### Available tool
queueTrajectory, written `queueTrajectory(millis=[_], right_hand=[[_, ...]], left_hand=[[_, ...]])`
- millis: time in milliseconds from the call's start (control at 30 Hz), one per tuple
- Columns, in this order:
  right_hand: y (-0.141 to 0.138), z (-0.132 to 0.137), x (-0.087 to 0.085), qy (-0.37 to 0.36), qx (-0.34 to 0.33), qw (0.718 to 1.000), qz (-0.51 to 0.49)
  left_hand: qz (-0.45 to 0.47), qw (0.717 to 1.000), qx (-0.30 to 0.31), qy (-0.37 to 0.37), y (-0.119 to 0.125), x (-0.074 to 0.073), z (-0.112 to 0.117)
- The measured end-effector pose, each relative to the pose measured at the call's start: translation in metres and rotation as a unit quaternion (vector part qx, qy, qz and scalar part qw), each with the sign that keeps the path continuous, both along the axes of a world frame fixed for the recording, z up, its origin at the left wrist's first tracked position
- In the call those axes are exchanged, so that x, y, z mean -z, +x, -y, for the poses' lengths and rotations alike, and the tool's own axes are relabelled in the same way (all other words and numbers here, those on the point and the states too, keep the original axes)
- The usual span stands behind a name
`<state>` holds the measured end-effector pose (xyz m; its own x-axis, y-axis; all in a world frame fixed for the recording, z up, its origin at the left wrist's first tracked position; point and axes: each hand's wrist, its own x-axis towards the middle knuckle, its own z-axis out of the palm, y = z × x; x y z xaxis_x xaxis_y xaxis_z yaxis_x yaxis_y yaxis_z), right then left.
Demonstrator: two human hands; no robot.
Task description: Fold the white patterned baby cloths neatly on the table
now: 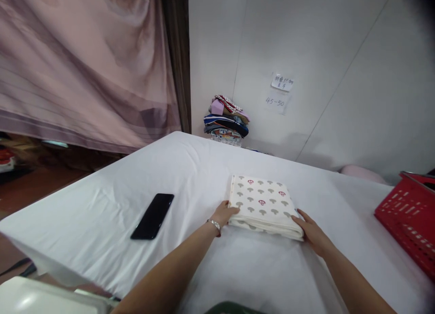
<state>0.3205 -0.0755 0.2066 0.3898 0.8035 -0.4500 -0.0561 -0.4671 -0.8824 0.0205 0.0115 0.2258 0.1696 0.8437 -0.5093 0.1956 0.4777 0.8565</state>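
Note:
A folded white cloth [263, 198] printed with grey and red mushroom shapes lies on the white-covered table, its layers showing along the near edge. At its near left corner my left hand [224, 212] grips it, thumb on top and the other fingers mostly hidden at the side. My right hand [313, 232] holds the near right corner the same way, its fingers partly hidden by the cloth. A silver bracelet [214, 224] circles my left wrist.
A black phone [152, 216] lies on the white tablecloth [102, 214] to the left. A red plastic basket [408, 214] stands at the right edge. Stacked folded fabrics [227, 119] rise behind the table by the wall, near paper notes [280, 92]. A pink curtain [91, 65] hangs at left.

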Motion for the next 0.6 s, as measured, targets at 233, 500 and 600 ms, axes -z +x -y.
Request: queueTrajectory(millis=[233, 500, 600], right_hand=[[0.000, 0.002, 0.004, 0.013, 0.013, 0.998, -0.055], [0.007, 0.009, -0.026, 0.108, 0.067, 0.988, -0.089], [0.011, 0.020, -0.032, 0.084, 0.058, 0.991, -0.083]], left_hand=[[0.010, 0.999, -0.024, 0.041, 0.007, 0.009, -0.004], [0.019, 1.000, -0.005, -0.008, 0.015, -0.004, 0.017], [0.066, 0.997, -0.004, -0.048, 0.013, -0.012, 0.032]])
